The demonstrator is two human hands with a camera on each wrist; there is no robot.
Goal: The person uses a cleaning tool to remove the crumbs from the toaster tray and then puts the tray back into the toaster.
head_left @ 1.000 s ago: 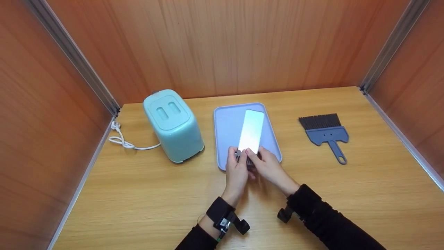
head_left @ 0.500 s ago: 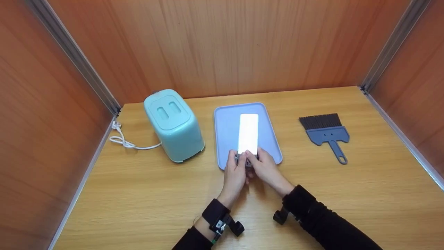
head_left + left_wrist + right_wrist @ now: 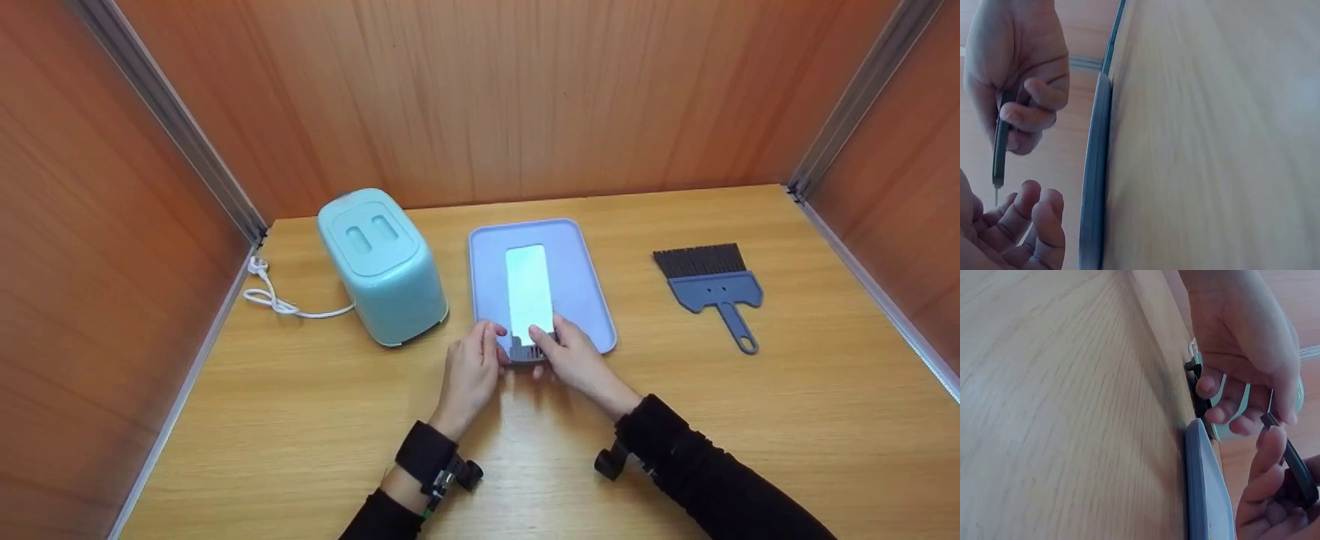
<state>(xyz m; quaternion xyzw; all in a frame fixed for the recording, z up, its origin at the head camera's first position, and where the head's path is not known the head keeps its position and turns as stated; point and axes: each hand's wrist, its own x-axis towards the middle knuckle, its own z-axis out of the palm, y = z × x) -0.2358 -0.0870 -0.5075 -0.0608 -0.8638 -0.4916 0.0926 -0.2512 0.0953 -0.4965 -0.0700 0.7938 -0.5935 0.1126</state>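
Observation:
My right hand [image 3: 581, 367] grips the grey slotted end of a long, shiny metal crumb tray [image 3: 529, 292], thumb on top and fingers beneath. The crumb tray is held above a lavender tray [image 3: 491, 259], overlapping it in the head view. Seen from the left wrist, its dark end [image 3: 1000, 140] is edge-on in the right hand. My left hand [image 3: 471, 367] is beside the crumb tray's left corner, fingers loosely bent. In the right wrist view, a thin edge beyond the dark end reaches between the left thumb and fingers without a visible pinch.
A mint-green toaster [image 3: 386, 270] with a covered top stands left of the lavender tray. Its white cord [image 3: 281, 304] and plug lie farther left. A blue-grey brush [image 3: 712, 289] with dark bristles lies to the right. Wooden walls [image 3: 480, 105] enclose the table [image 3: 300, 420].
My left hand has come off the crumb tray's grey end and shifted left. The crumb tray has swung slightly left and straightened, still in my right hand.

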